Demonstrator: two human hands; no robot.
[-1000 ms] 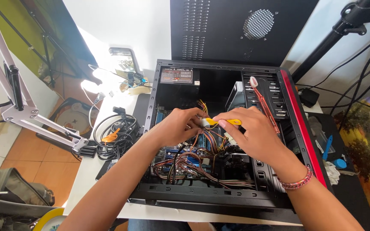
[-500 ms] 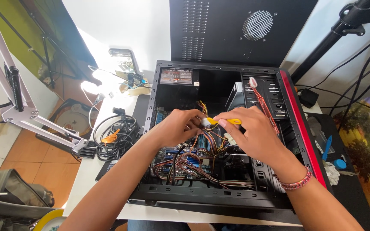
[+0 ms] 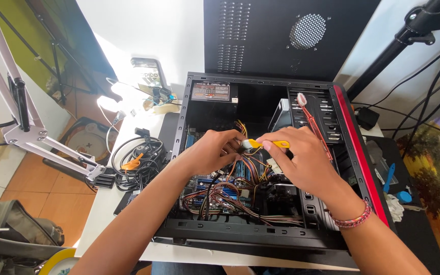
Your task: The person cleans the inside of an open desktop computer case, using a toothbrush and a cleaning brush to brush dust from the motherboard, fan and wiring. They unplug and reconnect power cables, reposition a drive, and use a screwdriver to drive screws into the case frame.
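Both hands inside open black case [image 3: 352,153] lying on white worktop [image 3: 123,203]. Left hand [image 3: 207,153] pinching white connector [image 3: 245,144] on bundled wires [image 3: 240,173]. Right hand [image 3: 301,160] gripping yellow tool [image 3: 271,144], tip touching connector, above motherboard [image 3: 220,186]. Cable coil [image 3: 138,160] left of case.

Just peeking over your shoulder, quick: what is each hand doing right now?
Left hand: closed, pinching a connector on the wire bundle inside the computer case.
Right hand: closed, gripping a yellow tool at that connector.
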